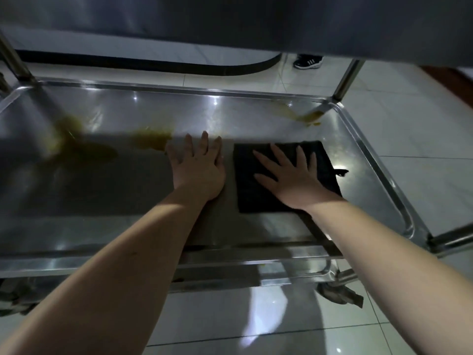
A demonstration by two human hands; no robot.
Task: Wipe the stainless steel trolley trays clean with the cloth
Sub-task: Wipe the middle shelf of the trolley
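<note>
A stainless steel trolley tray [384, 165] fills the view, under the upper tray [230, 19]. A dark folded cloth [256, 198] lies flat on the tray's right half. My right hand [294, 175] presses flat on the cloth with fingers spread. My left hand [199, 165] rests flat on the bare steel just left of the cloth, fingers straight. Yellow-brown smears sit on the tray: a large stain [76, 144] at the left, a stain [153, 139] beside my left fingertips, and a streak [307, 116] in the far right corner.
Upright steel posts stand at the far left corner [12, 60] and far right corner [348, 78]. A lower tray edge [256, 275] shows beneath. The floor is pale tile [409, 124]. Another person's black shoe [308, 62] stands beyond the trolley.
</note>
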